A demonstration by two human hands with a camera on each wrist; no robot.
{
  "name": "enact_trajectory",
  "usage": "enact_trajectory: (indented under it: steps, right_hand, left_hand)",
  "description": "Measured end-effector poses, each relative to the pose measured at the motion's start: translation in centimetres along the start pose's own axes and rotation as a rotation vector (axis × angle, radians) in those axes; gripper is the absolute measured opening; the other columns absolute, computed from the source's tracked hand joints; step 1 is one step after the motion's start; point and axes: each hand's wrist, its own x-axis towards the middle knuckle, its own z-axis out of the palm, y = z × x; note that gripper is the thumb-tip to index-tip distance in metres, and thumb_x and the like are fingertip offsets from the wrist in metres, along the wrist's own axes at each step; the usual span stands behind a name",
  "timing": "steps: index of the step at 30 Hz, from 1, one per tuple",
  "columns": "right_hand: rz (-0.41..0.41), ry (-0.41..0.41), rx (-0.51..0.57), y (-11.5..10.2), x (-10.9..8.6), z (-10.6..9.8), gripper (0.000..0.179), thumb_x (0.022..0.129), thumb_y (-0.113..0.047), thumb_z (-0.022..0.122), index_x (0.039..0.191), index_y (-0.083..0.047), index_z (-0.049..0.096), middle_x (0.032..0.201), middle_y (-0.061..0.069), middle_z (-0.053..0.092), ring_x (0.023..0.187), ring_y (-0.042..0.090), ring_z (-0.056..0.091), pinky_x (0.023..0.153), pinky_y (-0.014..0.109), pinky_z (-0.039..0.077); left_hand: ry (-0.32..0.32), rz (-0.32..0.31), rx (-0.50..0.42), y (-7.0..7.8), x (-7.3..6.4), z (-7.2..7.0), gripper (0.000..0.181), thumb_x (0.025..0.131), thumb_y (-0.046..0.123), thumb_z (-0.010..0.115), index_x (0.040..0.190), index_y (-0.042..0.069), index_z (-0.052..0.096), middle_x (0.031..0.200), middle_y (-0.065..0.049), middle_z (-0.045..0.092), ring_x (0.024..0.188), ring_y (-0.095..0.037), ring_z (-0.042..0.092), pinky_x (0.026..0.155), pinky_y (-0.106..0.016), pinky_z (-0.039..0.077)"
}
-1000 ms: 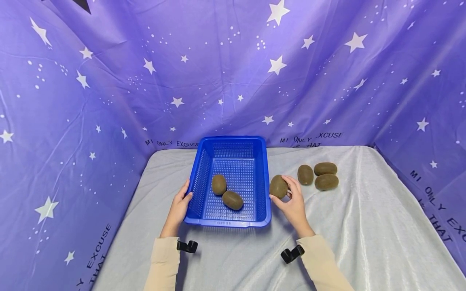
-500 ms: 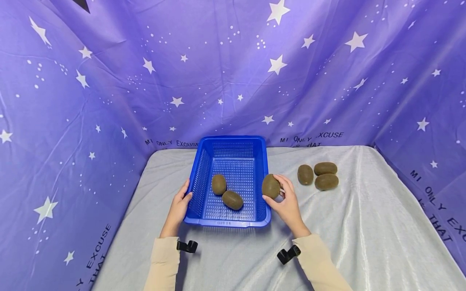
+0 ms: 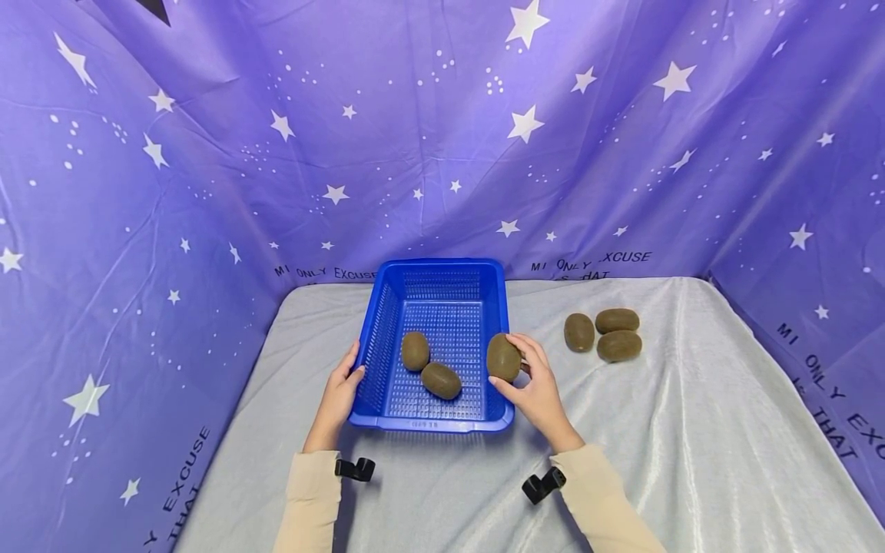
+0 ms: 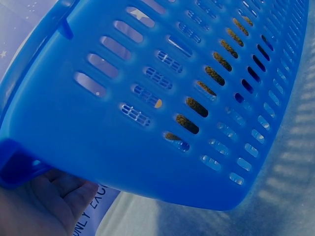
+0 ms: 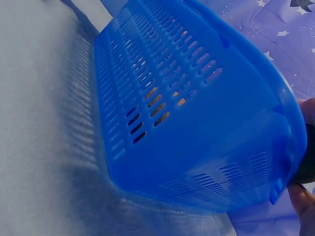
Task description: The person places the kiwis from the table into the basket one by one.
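A blue plastic basket (image 3: 429, 423) with slotted walls stands on the table in the head view. Two brown kiwis lie on its floor, one kiwi (image 3: 415, 351) more upright and the other kiwi (image 3: 441, 381) slanting in front of it. My left hand (image 3: 337, 398) grips the basket's left rim, with its fingers tucked under the rim in the left wrist view. Between thumb and fingers, my right hand (image 3: 541, 390) holds another kiwi (image 3: 503, 358) over the inner side of the right rim. That held kiwi (image 5: 307, 157) appears dark and partly cut off in the right wrist view.
Right of the basket, three more kiwis lie grouped: one kiwi (image 3: 579, 332) on the left, beside a back kiwi (image 3: 618, 320) and a front kiwi (image 3: 619, 346). A pale grey cloth (image 3: 691, 445) covers the table. Purple star-patterned curtains (image 3: 442, 138) enclose the back and sides.
My right hand has carried its kiwi leftward, from just outside the basket's right rim to over its inner edge. The left hand, the basket and the other kiwis have stayed put.
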Motion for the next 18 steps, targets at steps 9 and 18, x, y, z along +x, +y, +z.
enact_trajectory:
  steps: [9, 18]
  right_hand:
    - [-0.052, -0.029, -0.046, -0.36, 0.10, 0.13, 0.067, 0.069, 0.004, 0.079, 0.130, 0.007, 0.050, 0.136, 0.027, 0.044, 0.122, 0.037, 0.045, 0.086, 0.032, 0.047]
    - [-0.052, -0.060, -0.042, -0.31, 0.08, 0.14, 0.068, 0.070, 0.004, 0.078, 0.132, 0.006, 0.049, 0.138, 0.026, 0.043, 0.120, 0.039, 0.047, 0.087, 0.050, 0.046]
  left_hand:
    - [-0.006, 0.003, -0.012, -0.09, -0.02, 0.00, 0.053, 0.098, -0.001, 0.037, 0.147, -0.006, 0.017, 0.154, -0.023, 0.014, 0.143, -0.033, 0.009, 0.117, -0.046, 0.008]
    - [-0.007, -0.003, -0.006, 0.01, -0.03, 0.01, 0.053, 0.098, -0.001, 0.037, 0.147, -0.006, 0.017, 0.154, -0.023, 0.014, 0.143, -0.033, 0.009, 0.117, -0.046, 0.008]
